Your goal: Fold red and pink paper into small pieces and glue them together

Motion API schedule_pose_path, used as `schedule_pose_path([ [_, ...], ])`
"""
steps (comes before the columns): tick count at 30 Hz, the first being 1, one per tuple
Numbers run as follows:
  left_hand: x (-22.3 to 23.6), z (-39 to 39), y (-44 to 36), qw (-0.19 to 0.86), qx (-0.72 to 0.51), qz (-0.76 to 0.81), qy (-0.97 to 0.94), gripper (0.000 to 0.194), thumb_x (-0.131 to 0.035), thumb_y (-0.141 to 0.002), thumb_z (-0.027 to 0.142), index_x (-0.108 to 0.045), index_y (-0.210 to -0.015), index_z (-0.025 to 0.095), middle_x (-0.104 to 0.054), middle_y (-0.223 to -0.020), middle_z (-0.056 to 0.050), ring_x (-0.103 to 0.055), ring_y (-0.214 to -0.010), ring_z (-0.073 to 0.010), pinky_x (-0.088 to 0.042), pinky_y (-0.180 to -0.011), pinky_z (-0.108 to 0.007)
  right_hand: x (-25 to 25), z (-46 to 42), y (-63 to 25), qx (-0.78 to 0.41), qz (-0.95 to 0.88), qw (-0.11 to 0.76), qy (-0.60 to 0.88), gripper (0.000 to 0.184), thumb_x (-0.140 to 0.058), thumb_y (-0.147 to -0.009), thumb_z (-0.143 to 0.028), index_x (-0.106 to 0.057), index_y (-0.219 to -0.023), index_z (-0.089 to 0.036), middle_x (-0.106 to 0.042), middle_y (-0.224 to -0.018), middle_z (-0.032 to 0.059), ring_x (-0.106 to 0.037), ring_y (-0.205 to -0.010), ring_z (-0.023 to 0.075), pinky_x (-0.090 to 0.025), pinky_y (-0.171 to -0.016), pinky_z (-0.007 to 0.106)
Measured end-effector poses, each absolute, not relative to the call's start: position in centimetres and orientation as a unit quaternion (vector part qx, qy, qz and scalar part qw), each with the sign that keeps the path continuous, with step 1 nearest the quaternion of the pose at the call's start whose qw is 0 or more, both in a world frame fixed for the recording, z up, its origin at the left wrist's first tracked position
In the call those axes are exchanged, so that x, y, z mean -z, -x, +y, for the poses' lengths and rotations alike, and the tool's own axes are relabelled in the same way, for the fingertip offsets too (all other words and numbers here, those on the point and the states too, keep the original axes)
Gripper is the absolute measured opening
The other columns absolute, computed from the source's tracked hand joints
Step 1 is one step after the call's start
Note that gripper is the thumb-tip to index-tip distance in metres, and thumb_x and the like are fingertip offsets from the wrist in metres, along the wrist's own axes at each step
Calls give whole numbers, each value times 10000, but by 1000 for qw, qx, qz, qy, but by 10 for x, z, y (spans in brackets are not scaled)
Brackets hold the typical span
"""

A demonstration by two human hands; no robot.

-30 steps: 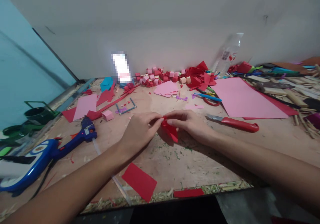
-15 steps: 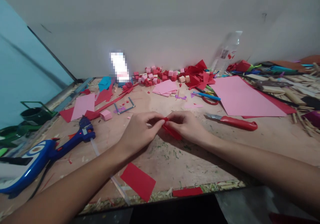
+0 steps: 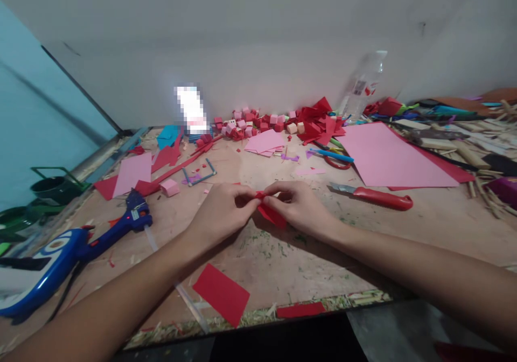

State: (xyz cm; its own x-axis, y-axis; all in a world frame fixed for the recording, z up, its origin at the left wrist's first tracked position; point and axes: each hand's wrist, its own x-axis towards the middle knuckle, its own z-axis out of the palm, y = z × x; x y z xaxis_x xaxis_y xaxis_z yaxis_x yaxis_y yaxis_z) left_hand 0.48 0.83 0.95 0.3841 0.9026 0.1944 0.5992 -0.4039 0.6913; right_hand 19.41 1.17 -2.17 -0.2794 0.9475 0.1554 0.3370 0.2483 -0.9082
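Observation:
My left hand point(image 3: 222, 214) and my right hand point(image 3: 301, 207) meet at the middle of the wooden table point(image 3: 283, 254), both pinched on a small folded piece of red paper point(image 3: 271, 214). The fingertips of both hands press its upper end while the rest of the paper hangs down between the hands, just above the tabletop. A loose red paper rectangle point(image 3: 221, 293) lies in front of my left forearm.
A blue glue gun point(image 3: 72, 246) lies at the left. A red-handled utility knife point(image 3: 374, 196) sits to the right, beside a large pink sheet point(image 3: 391, 157). Small red and pink paper cubes point(image 3: 254, 124), red scraps, scissors, a plastic bottle point(image 3: 363, 88) and wooden sticks line the back and right.
Both hands stay pinched on the red paper. The fingers have drawn tighter together and the paper has been folded narrower. The view has shifted slightly.

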Motion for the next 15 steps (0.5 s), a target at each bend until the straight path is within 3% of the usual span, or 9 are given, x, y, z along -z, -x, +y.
schedule_pose_path([
  [9, -5, 9, -2, 130, -260, 428, -856, 191, -611, -936, 195, -800, -923, 224, -810, -842, -33, -728, -770, -208, -532, -770, -325, 26, 19, -196, -397, -682, 390, 475, 144, -643, -852, -185, -785, -832, -206, -800, -847, 56, -695, -766, 203, -544, -718, 323],
  [15, 1, 11, 1, 118, -296, 402, -858, 138, -625, -923, 148, -755, -949, 189, -798, -926, -49, -731, -836, -210, -523, -781, -319, 26, 20, -197, -415, -677, 401, 457, 131, -661, -856, -216, -790, -836, -203, -792, -862, 68, -709, -798, 209, -543, -748, 330],
])
